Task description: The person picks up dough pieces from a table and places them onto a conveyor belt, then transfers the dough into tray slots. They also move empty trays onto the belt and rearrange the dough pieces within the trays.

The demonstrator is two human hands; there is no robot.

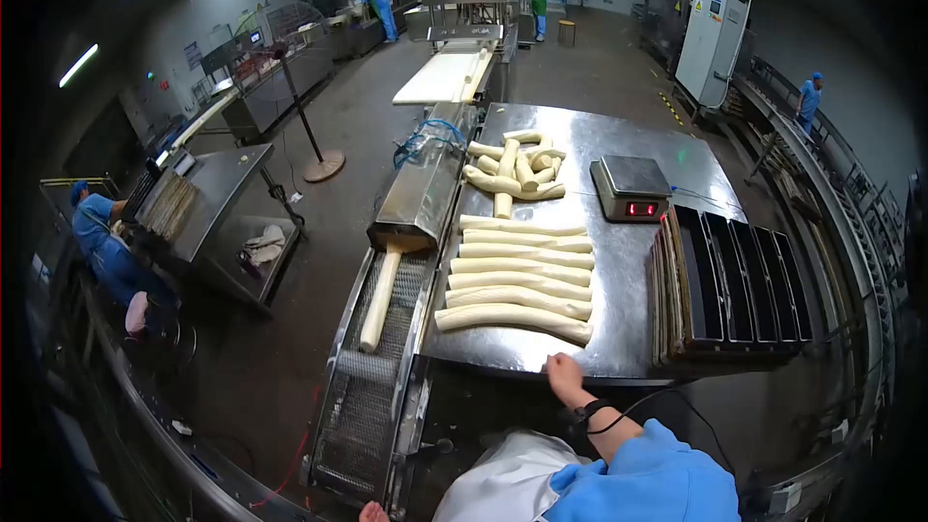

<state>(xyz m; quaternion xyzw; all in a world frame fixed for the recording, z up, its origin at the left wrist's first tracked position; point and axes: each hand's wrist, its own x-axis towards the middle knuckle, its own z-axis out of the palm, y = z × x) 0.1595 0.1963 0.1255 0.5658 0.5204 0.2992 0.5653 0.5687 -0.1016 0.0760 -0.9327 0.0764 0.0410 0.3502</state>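
My right hand (565,375) is at the front edge of the steel table (619,348), its fingers curled, just below the nearest dough roll (512,319). Several long pale dough rolls lie side by side across the table. Behind them is a loose pile of shorter dough pieces (507,169). Only the fingertips of my left hand (373,512) show at the bottom edge, beside the lower end of the mesh conveyor (358,420); whether they hold anything is hidden. One dough roll (382,300) lies lengthwise on that conveyor, coming out of a metal housing (425,184).
A scale (630,184) with a red display stands right of the pile. Stacked black trays (735,280) fill the table's right end. A person (106,242) works at a side table at left; other people (379,10) are farther back. Machinery (464,0) stands beyond.
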